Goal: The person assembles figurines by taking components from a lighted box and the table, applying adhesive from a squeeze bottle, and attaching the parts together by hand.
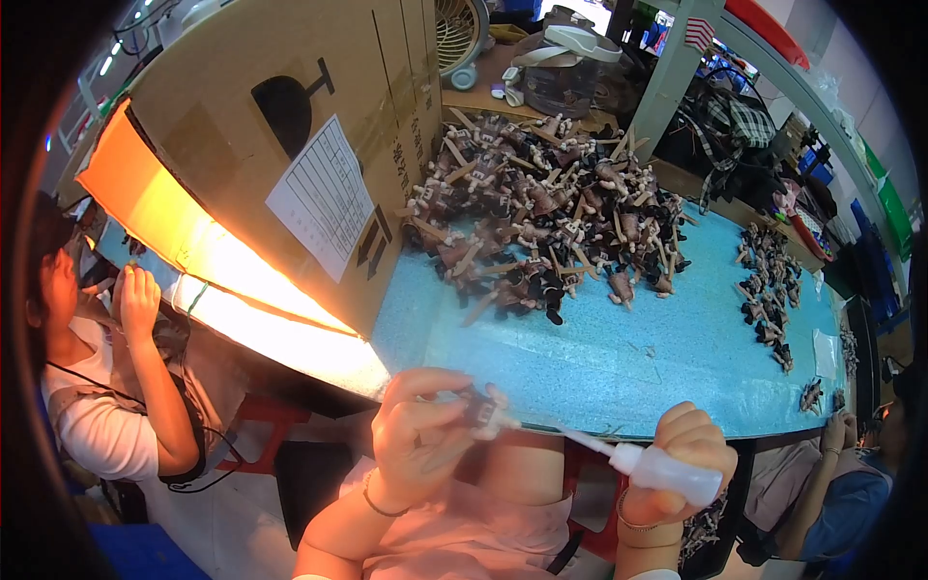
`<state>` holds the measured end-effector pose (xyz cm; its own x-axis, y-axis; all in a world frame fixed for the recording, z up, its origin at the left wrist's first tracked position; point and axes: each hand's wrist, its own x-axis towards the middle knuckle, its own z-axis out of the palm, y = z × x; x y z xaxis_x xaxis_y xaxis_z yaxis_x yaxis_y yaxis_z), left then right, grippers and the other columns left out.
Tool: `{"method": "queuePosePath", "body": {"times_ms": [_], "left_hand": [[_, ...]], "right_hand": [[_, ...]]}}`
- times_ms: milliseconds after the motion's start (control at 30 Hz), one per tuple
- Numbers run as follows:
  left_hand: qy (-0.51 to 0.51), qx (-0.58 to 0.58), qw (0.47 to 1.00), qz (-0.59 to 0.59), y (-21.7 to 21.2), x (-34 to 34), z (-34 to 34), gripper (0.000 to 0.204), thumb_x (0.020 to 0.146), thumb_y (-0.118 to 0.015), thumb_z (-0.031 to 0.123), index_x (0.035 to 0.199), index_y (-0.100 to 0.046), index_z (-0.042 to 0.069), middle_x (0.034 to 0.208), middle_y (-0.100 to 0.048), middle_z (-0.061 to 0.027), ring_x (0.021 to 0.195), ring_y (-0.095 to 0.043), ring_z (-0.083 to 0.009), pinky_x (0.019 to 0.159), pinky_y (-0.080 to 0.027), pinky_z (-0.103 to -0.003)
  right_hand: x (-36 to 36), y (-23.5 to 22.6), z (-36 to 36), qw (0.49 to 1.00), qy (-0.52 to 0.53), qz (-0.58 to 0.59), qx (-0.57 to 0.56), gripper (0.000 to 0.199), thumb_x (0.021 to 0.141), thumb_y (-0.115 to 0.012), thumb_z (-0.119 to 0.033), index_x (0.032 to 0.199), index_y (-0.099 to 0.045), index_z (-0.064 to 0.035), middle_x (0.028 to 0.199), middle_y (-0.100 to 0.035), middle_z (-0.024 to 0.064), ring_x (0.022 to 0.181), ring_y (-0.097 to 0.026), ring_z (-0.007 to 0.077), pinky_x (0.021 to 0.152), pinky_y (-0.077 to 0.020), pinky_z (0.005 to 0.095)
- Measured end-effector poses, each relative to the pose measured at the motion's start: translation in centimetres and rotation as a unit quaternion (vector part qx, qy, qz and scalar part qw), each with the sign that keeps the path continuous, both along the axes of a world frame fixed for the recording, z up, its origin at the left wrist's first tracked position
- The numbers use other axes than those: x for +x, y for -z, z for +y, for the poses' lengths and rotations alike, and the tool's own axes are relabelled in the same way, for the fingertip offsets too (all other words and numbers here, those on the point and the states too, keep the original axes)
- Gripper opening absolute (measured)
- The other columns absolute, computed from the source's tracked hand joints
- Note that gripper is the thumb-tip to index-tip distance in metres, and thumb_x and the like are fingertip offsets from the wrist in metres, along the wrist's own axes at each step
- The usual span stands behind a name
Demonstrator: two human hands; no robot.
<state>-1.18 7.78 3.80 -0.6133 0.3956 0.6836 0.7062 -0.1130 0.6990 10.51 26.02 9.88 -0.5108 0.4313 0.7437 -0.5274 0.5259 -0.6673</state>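
Figurine [488, 416], small, dark and pale, is pinched between the thumb and fingers of the left hand [418, 430], at the near edge of the blue table [599, 362]. To its right, the right hand [688, 452] is wrapped around a translucent white squeeze bottle [677, 474] — its thin nozzle points left, the tip close to the figurine, though I cannot tell whether the two touch. On the far side of the table lies a big heap of similar figurines [628, 227] in brown, black and tan, with a narrower row of figurines [768, 295] farther right. Left of the heap stands a tall cardboard box [222, 145] bearing a white printed sheet [324, 198]; its left side glows orange. Beyond the heap are a fan [459, 37] and a grey bag [561, 72]. Two other people sit nearby — one co-worker [106, 425] at the left, partly lit, and another person [846, 507] at the right.
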Motion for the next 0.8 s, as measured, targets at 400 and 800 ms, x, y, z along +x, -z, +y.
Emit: {"method": "queuePosePath", "body": {"times_ms": [400,800], "left_hand": [[0.000,0.064,0.993,-0.096,1.5,0.5,-1.7,0.036,0.070,-0.063,-0.016,0.098,-0.048,0.001,0.109,-0.051,-0.0193,0.092,-0.059,-0.0218,0.078,-0.050,-0.031],[-0.103,0.182,0.962,-0.178,2.2,-0.4,-9.9,0.031,0.074,-0.065,-0.009,0.097,-0.047,0.003,0.104,-0.054,-0.0146,0.091,-0.057,-0.0165,0.079,-0.048,-0.028]], "right_hand": [[-4.7,8.0,8.0,0.941,0.081,-0.325,-0.052,0.027,0.080,-0.063,-0.009,0.104,-0.054,-0.0015,0.091,-0.058,0.0032,0.084,-0.052,0.0117,0.076,-0.0411,0.0243],[-3.7,2.6,-1.9,0.930,0.265,-0.155,0.202,0.034,0.078,-0.061,-0.005,0.110,-0.051,-0.0003,0.101,-0.054,0.0130,0.089,-0.052,0.0261,0.077,-0.0419,0.0376]]}}
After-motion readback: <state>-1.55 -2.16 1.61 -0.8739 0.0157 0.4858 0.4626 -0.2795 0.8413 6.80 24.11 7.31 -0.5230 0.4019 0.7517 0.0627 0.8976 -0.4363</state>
